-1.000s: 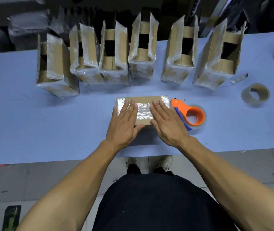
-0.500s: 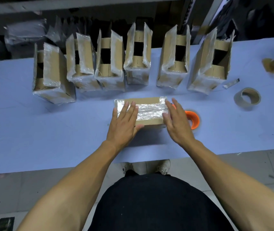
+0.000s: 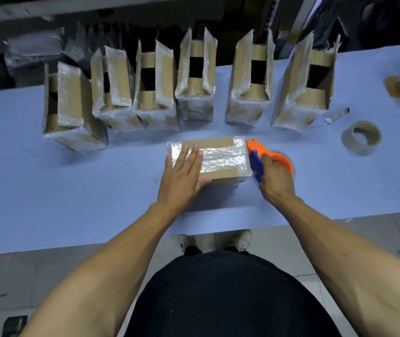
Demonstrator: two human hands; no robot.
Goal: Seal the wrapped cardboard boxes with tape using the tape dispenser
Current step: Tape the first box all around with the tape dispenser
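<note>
In the middle of the frame the wrapped box (image 3: 214, 157) lay on the surface (image 3: 72, 190), long axis left to right. The left hand (image 3: 182, 176) pressed flat on its left end. The right hand (image 3: 275, 177) gripped the tape dispenser (image 3: 258, 152), touching the box's right end.

No text, label, brand or number can be read on anything here.

Glossy, crinkled film over matt cardboard box (image 3: 218, 155); the orange dispenser (image 3: 258, 148) looks like smooth plastic.
</note>
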